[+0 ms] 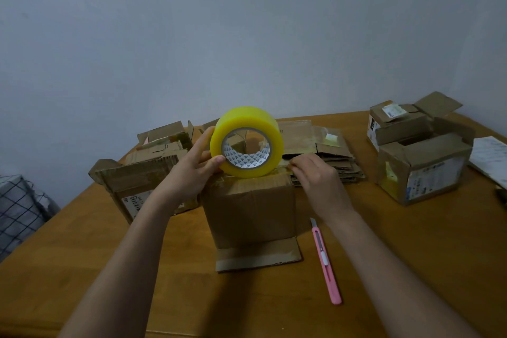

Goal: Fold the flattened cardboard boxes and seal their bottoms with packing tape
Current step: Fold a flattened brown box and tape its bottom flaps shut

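A: Pink cutter [326,261] lies closest, flat on the wood table [411,255], just R of the box flap.

B: And the box?

A: Brown box [249,208] stands in the middle, one flap flat on the table toward us. Yellow tape roll [247,141] sits on its edge on top of the box.

B: Hands?

A: Left hand [192,170] holds the roll, thumb on the front rim, fingers round the back. Right hand [315,175] is curled at the top R edge of the box, fingertips pinching the loose tape end, I think. It's small, hard to see.

B: What's around?

A: Flat boxes pile [323,156] is behind the roll. The roll hides part of it. More bent boxes [153,162] on the L, w/ the left arm in front. Two open boxes [419,156] far R. White paper [491,156] at the R edge. Checked cloth [19,211] far L, off the table.
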### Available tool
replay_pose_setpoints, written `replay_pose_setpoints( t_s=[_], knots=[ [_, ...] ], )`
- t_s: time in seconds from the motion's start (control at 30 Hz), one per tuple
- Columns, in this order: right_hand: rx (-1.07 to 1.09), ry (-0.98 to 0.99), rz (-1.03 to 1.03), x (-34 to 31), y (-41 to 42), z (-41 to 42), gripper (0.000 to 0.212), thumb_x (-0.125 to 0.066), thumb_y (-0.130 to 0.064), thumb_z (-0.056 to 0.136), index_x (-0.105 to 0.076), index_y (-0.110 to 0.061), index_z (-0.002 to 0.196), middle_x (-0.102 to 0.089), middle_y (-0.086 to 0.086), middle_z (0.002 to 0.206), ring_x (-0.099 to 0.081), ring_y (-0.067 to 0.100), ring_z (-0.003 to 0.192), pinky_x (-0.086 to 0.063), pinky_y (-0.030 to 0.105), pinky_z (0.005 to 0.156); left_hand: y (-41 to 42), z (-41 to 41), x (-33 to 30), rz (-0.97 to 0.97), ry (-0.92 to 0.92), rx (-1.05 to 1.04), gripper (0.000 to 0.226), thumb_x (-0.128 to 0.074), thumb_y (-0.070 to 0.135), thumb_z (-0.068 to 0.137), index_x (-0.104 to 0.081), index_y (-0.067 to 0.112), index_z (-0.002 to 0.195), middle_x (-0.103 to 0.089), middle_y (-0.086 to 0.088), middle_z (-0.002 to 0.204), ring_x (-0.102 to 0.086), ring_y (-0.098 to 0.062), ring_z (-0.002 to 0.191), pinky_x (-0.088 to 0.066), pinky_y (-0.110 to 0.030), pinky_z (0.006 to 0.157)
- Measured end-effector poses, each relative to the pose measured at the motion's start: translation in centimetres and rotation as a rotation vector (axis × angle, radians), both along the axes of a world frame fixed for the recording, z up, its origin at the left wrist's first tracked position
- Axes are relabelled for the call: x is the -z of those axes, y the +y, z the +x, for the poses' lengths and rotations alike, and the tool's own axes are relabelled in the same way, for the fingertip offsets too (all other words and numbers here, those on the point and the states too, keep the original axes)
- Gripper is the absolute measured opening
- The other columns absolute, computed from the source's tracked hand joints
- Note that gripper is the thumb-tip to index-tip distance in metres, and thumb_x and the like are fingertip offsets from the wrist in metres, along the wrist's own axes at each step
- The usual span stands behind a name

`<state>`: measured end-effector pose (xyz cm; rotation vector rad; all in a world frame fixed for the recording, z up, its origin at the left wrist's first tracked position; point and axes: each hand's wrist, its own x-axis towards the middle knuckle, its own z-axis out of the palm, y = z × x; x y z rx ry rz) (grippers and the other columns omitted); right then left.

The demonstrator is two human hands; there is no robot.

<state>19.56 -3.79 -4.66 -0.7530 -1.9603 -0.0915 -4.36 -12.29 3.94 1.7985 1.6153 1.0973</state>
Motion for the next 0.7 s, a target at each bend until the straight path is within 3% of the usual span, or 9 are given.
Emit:
replay_pose_setpoints(
  t_s=[0.23, 0.37, 0.47, 0.6, 0.7],
  knots=[
    [-0.107, 0.296, -0.228, -1.0, -0.2, -0.1, 0.009, -0.075, -0.001, 0.080, -0.074, -0.003, 0.089, -0.069, 0.006, 0.089, -0.064, 0.010, 0.082, -0.057, 0.020, 0.073, -0.2, 0.2, 0.0, 0.006, -0.014, -0.002, 0.055, -0.046, 0.023, 0.102, -0.022, 0.066, 0.126, -0.059, 0.001, 0.135, -0.057, -0.011, 0.122, -0.047, -0.024, 0.095],
    [-0.119, 0.441, -0.372, -1.3, -0.6, -0.3, 0.014, -0.079, -0.005, 0.076, -0.076, -0.004, 0.091, -0.070, 0.003, 0.090, -0.066, 0.003, 0.082, -0.054, 0.012, 0.074, -0.1, -0.1, 0.1, -0.012, -0.023, -0.008, 0.057, -0.047, 0.025, 0.101, -0.020, 0.056, 0.140, -0.058, 0.000, 0.137, -0.056, -0.014, 0.124, -0.048, -0.034, 0.101],
    [-0.170, 0.550, -0.535, -1.9, -1.1, 0.0, 0.021, -0.081, -0.011, 0.075, -0.075, -0.007, 0.095, -0.068, -0.006, 0.091, -0.064, -0.005, 0.085, -0.051, 0.009, 0.074, -0.1, 0.0, 0.2, -0.013, -0.022, -0.024, 0.056, -0.047, 0.025, 0.101, -0.020, 0.059, 0.137, -0.058, 0.000, 0.136, -0.056, -0.014, 0.123, -0.047, -0.036, 0.102],
    [-0.152, 0.639, -0.710, -2.7, -1.1, 0.2, 0.009, -0.076, -0.031, 0.079, -0.074, -0.022, 0.080, -0.071, -0.010, 0.081, -0.066, -0.005, 0.079, -0.052, 0.016, 0.073, 0.0, -0.2, 0.4, -0.014, -0.006, -0.040, 0.057, -0.047, 0.029, 0.100, -0.019, 0.059, 0.139, -0.057, 0.000, 0.139, -0.054, -0.016, 0.127, -0.046, -0.040, 0.105],
    [-0.142, 0.796, -0.868, -3.1, -0.2, -0.3, 0.006, -0.080, -0.019, 0.079, -0.074, -0.017, 0.080, -0.074, 0.002, 0.079, -0.072, 0.015, 0.080, -0.059, 0.033, 0.079, -0.1, -0.2, 0.3, -0.012, -0.010, -0.034, 0.058, -0.047, 0.028, 0.100, -0.018, 0.057, 0.141, -0.054, -0.001, 0.141, -0.051, -0.018, 0.130, -0.045, -0.040, 0.106]
  ],
)
